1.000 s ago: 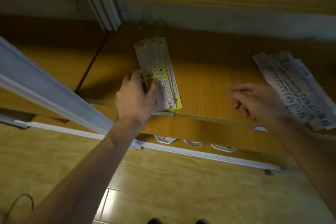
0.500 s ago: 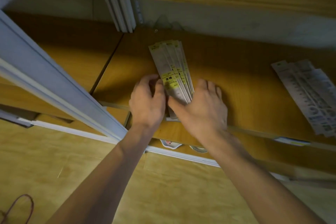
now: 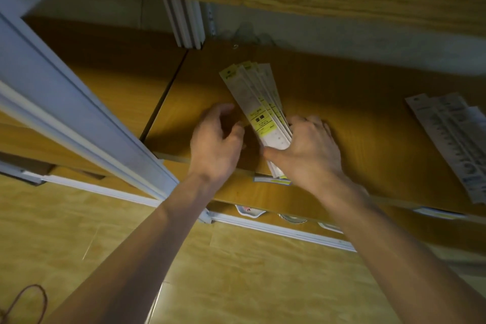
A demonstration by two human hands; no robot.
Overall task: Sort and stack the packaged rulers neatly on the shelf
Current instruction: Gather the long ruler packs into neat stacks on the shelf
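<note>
Wooden yellow-brown shelf: fanned stack of yellow-labelled packaged rulers near front edge. Right hand grips stack; left hand loosely curled beside, empty. Advice: square edges between both palms.

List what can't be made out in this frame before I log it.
- Yellow-label rulers, head view: near ends hidden under the right hand; count unclear, they overlap.
- Grey rulers: cut by the right edge, print blurred.
- Left hand: its fingertips face away, so contact with the rulers is unclear.
</note>
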